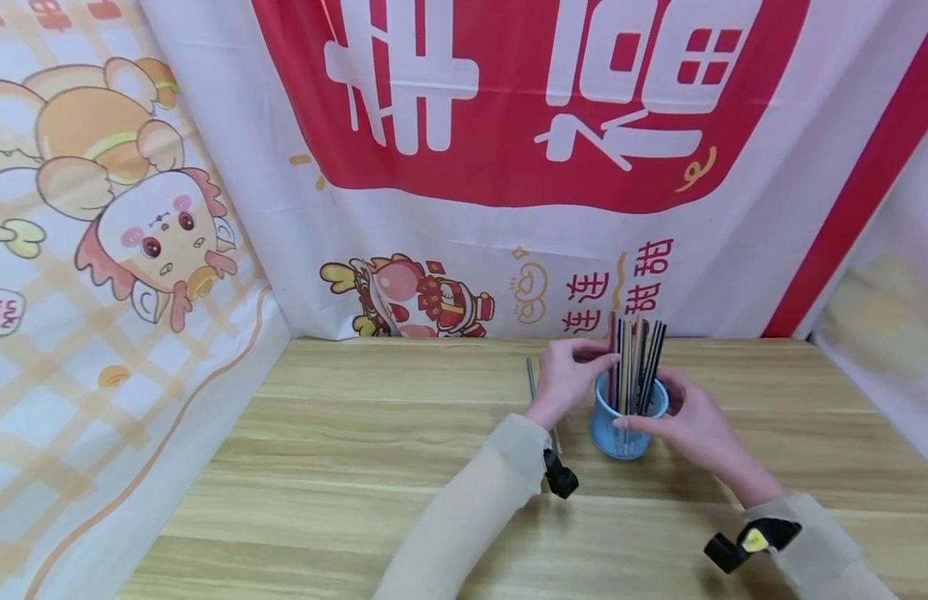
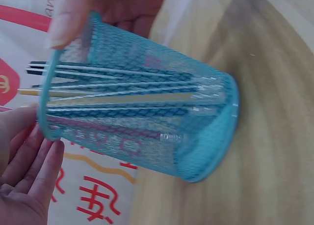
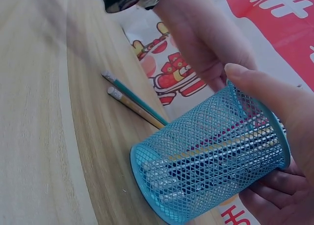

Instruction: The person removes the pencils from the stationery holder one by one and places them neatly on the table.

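A light-blue mesh pencil cup (image 1: 620,443) stands upright on the wooden table with several pencils (image 1: 635,350) in it, some black-and-white striped. My right hand (image 1: 696,425) grips it at the rim, thumb on the near side and fingers round the other. At the cup's left side, my left hand (image 1: 565,379) pinches a dark red pencil (image 2: 113,127) between thumb and finger. That pencil's metal-banded end reaches down inside the mesh in the left wrist view. Beside the cup in the right wrist view lie a teal pencil (image 3: 135,96) and a yellow pencil (image 3: 136,108).
The wooden table (image 1: 321,467) runs back to a white hanging cloth (image 1: 501,242) with red lettering and cartoons. A patterned cloth (image 1: 59,375) borders the left side. Black wrist cameras sit on both sleeves, one (image 1: 560,477) close to the table pencils.
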### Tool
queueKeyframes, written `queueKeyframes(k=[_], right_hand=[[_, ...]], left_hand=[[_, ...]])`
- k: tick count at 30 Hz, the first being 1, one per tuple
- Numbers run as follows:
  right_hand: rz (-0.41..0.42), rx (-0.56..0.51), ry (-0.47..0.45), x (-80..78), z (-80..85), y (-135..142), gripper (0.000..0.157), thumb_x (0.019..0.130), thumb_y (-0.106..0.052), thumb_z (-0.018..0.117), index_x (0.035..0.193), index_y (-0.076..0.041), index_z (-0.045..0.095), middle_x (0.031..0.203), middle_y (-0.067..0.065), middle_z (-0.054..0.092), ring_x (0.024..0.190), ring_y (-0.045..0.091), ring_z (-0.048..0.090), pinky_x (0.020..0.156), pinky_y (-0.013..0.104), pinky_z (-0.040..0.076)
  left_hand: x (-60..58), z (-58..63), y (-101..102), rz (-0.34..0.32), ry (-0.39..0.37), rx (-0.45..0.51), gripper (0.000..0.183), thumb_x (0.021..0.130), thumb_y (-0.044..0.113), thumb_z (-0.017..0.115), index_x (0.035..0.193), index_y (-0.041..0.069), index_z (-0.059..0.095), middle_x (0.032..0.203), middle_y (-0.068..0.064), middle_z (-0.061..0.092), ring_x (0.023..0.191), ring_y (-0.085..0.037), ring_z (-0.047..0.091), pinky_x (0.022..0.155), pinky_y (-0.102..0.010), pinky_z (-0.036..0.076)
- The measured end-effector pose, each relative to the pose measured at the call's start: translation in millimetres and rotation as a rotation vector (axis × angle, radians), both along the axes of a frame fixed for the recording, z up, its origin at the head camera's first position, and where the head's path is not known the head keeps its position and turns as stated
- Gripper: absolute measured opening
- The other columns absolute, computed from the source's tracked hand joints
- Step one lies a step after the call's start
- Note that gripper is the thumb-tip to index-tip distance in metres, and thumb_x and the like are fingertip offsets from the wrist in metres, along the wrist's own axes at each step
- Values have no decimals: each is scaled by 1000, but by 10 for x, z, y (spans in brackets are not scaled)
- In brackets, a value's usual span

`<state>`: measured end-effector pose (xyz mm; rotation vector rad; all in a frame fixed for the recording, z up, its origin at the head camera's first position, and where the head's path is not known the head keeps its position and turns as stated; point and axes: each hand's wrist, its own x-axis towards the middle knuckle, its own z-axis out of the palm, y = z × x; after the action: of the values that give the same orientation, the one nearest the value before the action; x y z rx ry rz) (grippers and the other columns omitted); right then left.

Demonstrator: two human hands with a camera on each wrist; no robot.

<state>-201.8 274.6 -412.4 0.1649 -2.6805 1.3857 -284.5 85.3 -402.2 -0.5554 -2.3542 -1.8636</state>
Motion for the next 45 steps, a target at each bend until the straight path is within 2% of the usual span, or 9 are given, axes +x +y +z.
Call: queueKeyframes(k=[5, 12, 14, 19, 21, 25, 29, 34, 45], right_hand=[[6, 11, -6, -8, 24, -4, 92, 81, -48, 86, 147, 0, 44, 139, 24, 55, 121, 39, 57, 102, 57, 48], [17, 10, -20, -1, 38, 9, 93, 81, -47, 86, 148, 0, 42, 140, 25, 54, 120, 40, 57, 102, 58, 48], [18, 14, -13, 6, 33, 13, 92, 80, -45, 87, 148, 1, 43, 138, 24, 55, 119, 38, 58, 101, 52, 50], [16, 20, -1, 22, 7, 15, 90, 79, -43, 89, 146, 1, 46, 133, 21, 60, 115, 33, 60, 90, 22, 50], [13, 19, 2, 22, 4, 13, 90, 79, -42, 89, 145, 1, 47, 132, 21, 60, 114, 32, 60, 88, 19, 49], [14, 20, 5, 17, 8, 8, 91, 79, -43, 89, 146, 2, 45, 134, 22, 59, 116, 35, 59, 96, 36, 52], [11, 20, -5, 15, 11, 9, 94, 79, -45, 88, 147, 1, 43, 137, 23, 56, 119, 37, 57, 101, 53, 48], [13, 18, -12, 22, 12, 15, 95, 79, -45, 88, 148, 2, 43, 138, 25, 55, 120, 39, 57, 102, 56, 48], [14, 13, -20, 23, 22, 22, 96, 79, -45, 88, 148, 3, 41, 140, 26, 53, 121, 41, 56, 102, 58, 47]], left_hand=[[-34, 141, -66, 21, 81, 55, 18, 89, 24, 82, 104, 14, 79, 90, 15, 72, 81, -1, 66, 73, -20, 57], [-11, 399, -225, 11, 129, 198, 23, 90, 23, 81, 107, 8, 78, 93, 10, 74, 85, -7, 69, 76, -25, 59], [9, 466, -282, 23, 152, 226, 23, 89, 24, 81, 107, 8, 78, 93, 9, 74, 85, -8, 69, 76, -26, 59], [47, 570, -435, 33, 176, 287, 25, 89, 25, 82, 106, 7, 78, 94, 7, 75, 84, -12, 71, 76, -28, 60], [47, 594, -498, 36, 184, 305, 26, 89, 24, 82, 106, 5, 78, 94, 5, 76, 85, -14, 72, 76, -30, 61], [36, 612, -618, 43, 191, 326, 26, 89, 22, 82, 106, 3, 77, 96, 3, 76, 86, -17, 72, 77, -31, 61], [26, 593, -735, 40, 186, 330, 21, 89, 20, 82, 105, 7, 78, 97, 1, 76, 88, -19, 72, 78, -32, 61], [6, 554, -854, 64, 175, 304, 21, 89, 18, 82, 107, 7, 78, 98, 0, 76, 88, -19, 72, 78, -32, 61], [-34, 487, -1054, 186, 129, 181, 24, 86, 19, 85, 107, 10, 77, 92, 3, 75, 85, -15, 71, 75, -29, 61]])
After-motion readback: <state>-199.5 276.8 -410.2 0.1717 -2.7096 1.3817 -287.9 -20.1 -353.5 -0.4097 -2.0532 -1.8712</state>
